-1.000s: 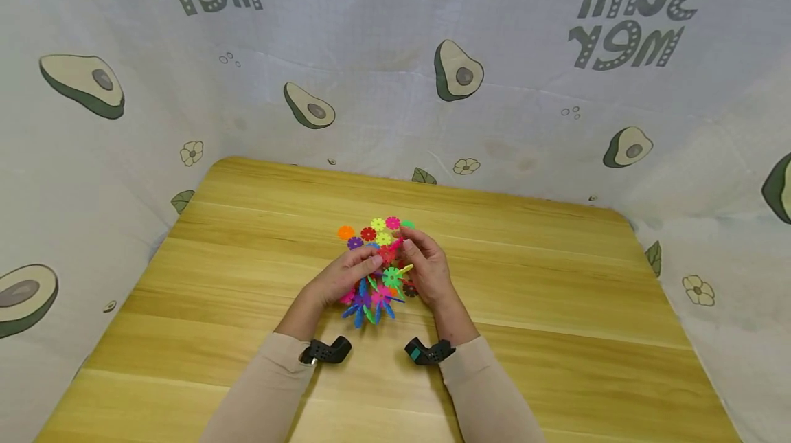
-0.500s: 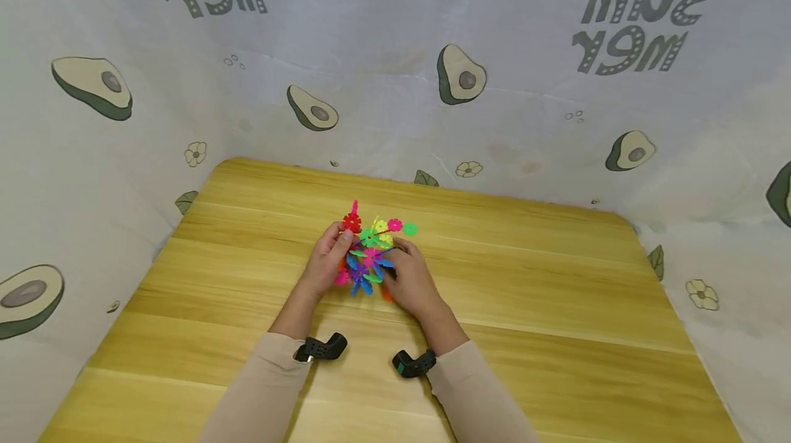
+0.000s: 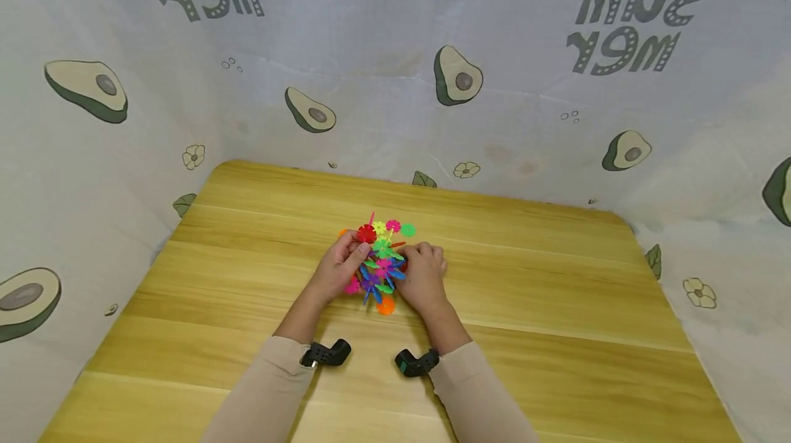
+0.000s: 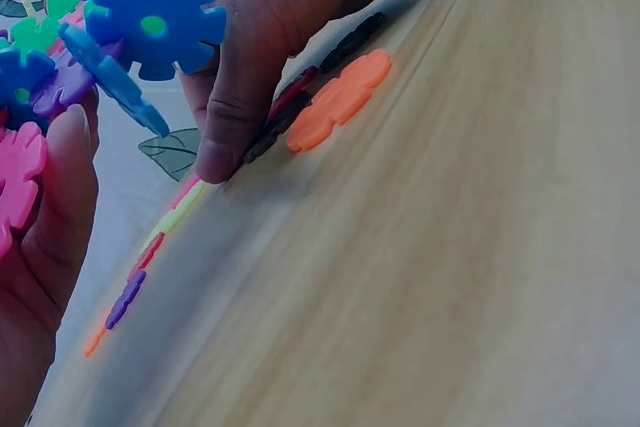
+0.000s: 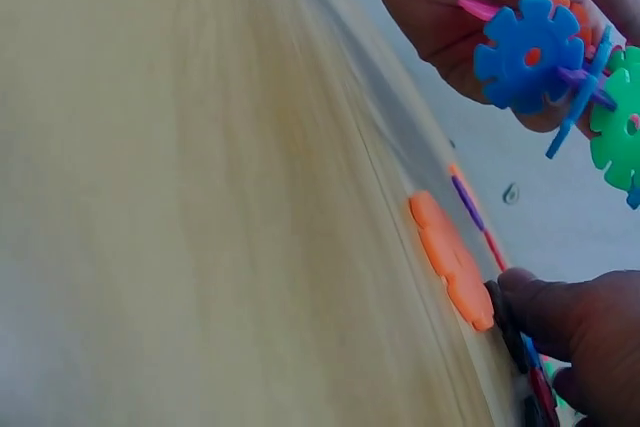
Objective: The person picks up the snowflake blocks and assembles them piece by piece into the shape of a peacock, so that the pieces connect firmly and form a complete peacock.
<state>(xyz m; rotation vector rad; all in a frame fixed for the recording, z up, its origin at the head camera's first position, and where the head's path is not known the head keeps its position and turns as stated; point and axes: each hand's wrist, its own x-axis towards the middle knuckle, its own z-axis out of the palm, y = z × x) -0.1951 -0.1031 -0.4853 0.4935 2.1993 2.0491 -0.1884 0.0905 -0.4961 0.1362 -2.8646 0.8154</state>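
Note:
My left hand (image 3: 338,266) holds a cluster of joined, notched plastic snowflake discs (image 3: 383,267) above the table, in pink, blue, green, purple and red. Up close in the left wrist view, a blue disc (image 4: 155,22) sticks out from this cluster. My right hand (image 3: 425,277) is down at the tabletop on the cluster's right. Its thumb and fingers pinch a dark snowflake disc (image 5: 508,329) among the loose ones; the far fingertips are partly hidden. Close by lies a loose orange disc (image 3: 386,305).
Behind the cluster, loose discs lie on the wooden table (image 3: 556,292), among them a yellow disc (image 3: 380,227), a pink disc (image 3: 393,225) and a green disc (image 3: 408,230). A white avocado-print cloth (image 3: 383,31) hangs around the table's back and sides.
Both hands were at the cluster a second ago. The left hand took it leftward and then back slightly right, while the right hand moved down to the loose discs, uncovering the orange one.

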